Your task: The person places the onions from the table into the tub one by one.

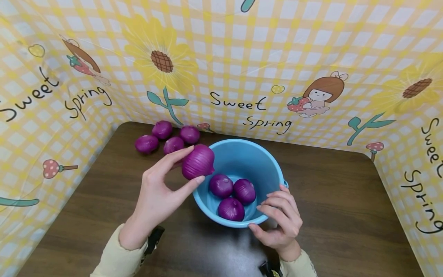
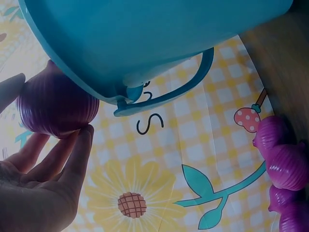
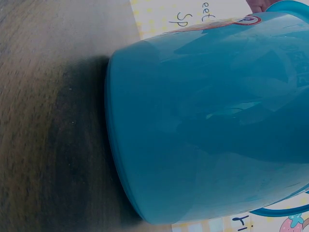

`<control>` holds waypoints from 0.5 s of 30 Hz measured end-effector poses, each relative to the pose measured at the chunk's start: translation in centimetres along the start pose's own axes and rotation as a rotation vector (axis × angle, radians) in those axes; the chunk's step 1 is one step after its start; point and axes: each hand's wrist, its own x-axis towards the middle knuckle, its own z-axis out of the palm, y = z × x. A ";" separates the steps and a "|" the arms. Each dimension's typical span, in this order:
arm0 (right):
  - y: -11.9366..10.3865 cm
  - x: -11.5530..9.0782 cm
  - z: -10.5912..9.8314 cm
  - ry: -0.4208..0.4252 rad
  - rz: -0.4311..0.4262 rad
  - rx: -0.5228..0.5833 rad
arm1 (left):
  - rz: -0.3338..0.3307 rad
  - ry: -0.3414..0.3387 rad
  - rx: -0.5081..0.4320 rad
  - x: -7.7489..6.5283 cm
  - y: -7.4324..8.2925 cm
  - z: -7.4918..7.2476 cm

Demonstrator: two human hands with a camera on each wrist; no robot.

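Yellow-checked cloth [image 1: 238,57] walls in a brown wooden table [image 1: 328,184], and through the head camera I have both hands in clear sight. With the left hand [image 1: 159,194] I pinch an onion [image 1: 198,162] between thumb and fingers, up at the left edge of the bucket [image 1: 249,157]; whether it touches the rim, I cannot tell. With the right hand [image 1: 282,219] I hold the bucket's near right rim, fingers over the edge.

I judge the step in hand to be bringing this onion into the bucket. To do it well, I would lift it fully clear of the rim, move it inward over a bare patch of floor, and lower it near the bottom before letting go, since a round, smooth onion dropped from the rim could bounce or knock its neighbours. A steady right hand should keep the bucket from sliding or tipping.

By my count: one onion in hand, three onions [image 1: 231,209] in the bucket, four onions [image 1: 147,144] on the table at the far left, eight altogether; one bucket.
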 end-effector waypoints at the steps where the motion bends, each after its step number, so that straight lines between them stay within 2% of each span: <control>1: 0.0 0.0 0.0 0.001 -0.001 0.000 | 0.004 -0.004 -0.001 0.0 0.0 0.0; 15: 0.0 0.2 0.1 0.008 -0.012 0.009 | 0.031 -0.069 -0.026 -0.2 0.3 0.6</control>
